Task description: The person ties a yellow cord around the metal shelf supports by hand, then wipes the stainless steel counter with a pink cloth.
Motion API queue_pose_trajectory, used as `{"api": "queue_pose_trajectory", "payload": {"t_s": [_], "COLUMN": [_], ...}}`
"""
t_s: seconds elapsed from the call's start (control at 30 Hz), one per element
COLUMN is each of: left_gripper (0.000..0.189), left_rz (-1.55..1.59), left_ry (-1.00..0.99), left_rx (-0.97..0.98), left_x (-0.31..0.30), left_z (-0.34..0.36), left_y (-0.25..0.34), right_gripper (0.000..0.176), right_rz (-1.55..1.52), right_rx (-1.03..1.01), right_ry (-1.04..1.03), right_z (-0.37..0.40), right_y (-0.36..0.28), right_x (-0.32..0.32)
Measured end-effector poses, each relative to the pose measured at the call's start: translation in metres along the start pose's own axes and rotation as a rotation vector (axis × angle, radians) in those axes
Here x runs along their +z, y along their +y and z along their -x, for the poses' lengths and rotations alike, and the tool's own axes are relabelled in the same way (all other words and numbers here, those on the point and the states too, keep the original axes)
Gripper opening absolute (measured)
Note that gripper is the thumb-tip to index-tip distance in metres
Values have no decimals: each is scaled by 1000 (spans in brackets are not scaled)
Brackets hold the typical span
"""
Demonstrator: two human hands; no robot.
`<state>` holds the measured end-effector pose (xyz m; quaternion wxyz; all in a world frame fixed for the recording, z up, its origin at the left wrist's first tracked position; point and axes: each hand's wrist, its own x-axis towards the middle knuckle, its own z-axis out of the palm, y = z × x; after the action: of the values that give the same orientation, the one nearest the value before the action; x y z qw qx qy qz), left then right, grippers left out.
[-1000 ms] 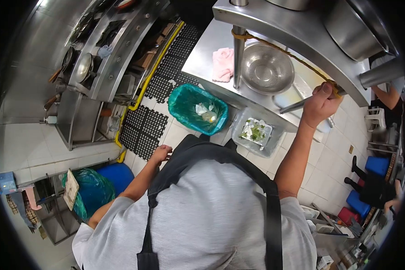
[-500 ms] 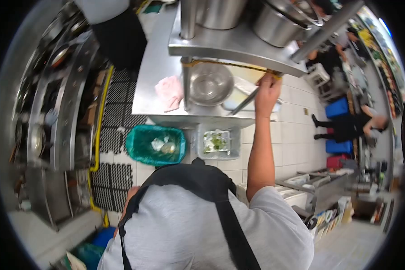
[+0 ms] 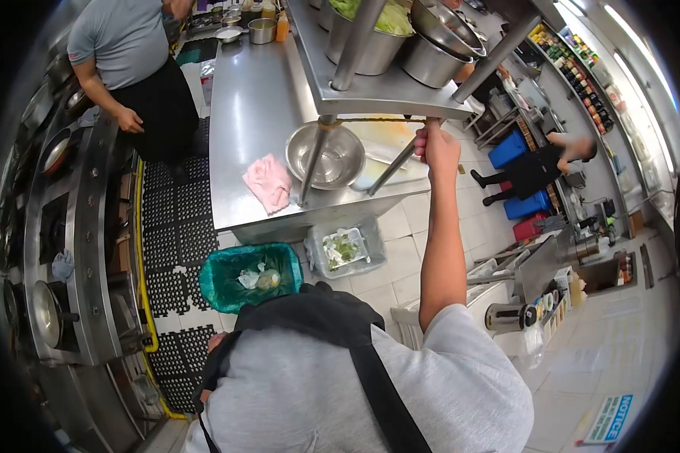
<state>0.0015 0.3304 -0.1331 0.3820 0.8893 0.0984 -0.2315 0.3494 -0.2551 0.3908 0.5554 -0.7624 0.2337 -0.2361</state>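
Observation:
My right hand (image 3: 440, 151) is raised at the front right leg of a steel shelf (image 3: 400, 97). Its fingers are closed at the right end of a yellow-brown cord (image 3: 378, 120) that stretches between the shelf legs. Below the cord, a steel mixing bowl (image 3: 332, 162) sits on the steel counter (image 3: 242, 113), with a crumpled pink cloth (image 3: 267, 183) to its left. Only a bit of my left hand (image 3: 216, 342) shows beside my body, near the apron; its fingers are hidden.
A green-lined bin (image 3: 217, 279) and a clear-lined bin (image 3: 319, 253) stand before the counter. Lettuce fills a pot (image 3: 363, 45) on the shelf. A co-worker (image 3: 125, 53) stands at the left by the stove (image 3: 87, 249); another person (image 3: 536, 167) is far right.
My view has tilted up, showing more of the co-worker and the pots. My right hand stays at the cord's right end, and the cord now looks straighter.

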Motion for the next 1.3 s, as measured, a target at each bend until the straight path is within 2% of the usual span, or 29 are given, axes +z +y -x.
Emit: {"api": "queue_pose_trajectory", "payload": {"t_s": [0.07,0.17,0.27,0.3,0.4,0.5,0.63,0.73,0.83,0.93,1.1,1.3], "left_gripper": [17,17,14,11,13,14,15,16,17,18,20,21], "left_rz": [-1,-14,-218,-224,-155,-115,-54,-5,61,125,210,299], "left_ry": [-4,6,98,77,13,-8,-24,-33,-49,-59,-89,-136], "left_rx": [36,89,237,213,114,41,-46,-104,-152,-194,-229,-211], "left_x": [-6,-12,-25,-27,-21,-31,-39,-42,-42,-41,-39,-44], "left_z": [-7,-7,8,12,22,38,49,53,52,45,27,-13], "left_y": [-9,-23,-19,-18,-37,-39,-25,-9,12,35,76,140], "right_gripper": [56,57,51,49,48,48,47,48,46,43,44,39], "right_rz": [38,64,470,486,308,311,348,119,-286,-431,-319,-340], "right_rx": [7,-146,-417,-396,-500,-427,-577,-440,-120,-101,-156,-196], "right_ry": [26,86,354,391,414,423,430,332,102,74,19,-71], "right_z": [-4,-17,-22,-20,-11,-16,-11,-5,-7,-2,-5,-5], "right_y": [-1,17,18,14,13,14,13,18,28,26,30,35], "right_x": [4,10,21,21,26,28,25,24,20,22,13,6]}}
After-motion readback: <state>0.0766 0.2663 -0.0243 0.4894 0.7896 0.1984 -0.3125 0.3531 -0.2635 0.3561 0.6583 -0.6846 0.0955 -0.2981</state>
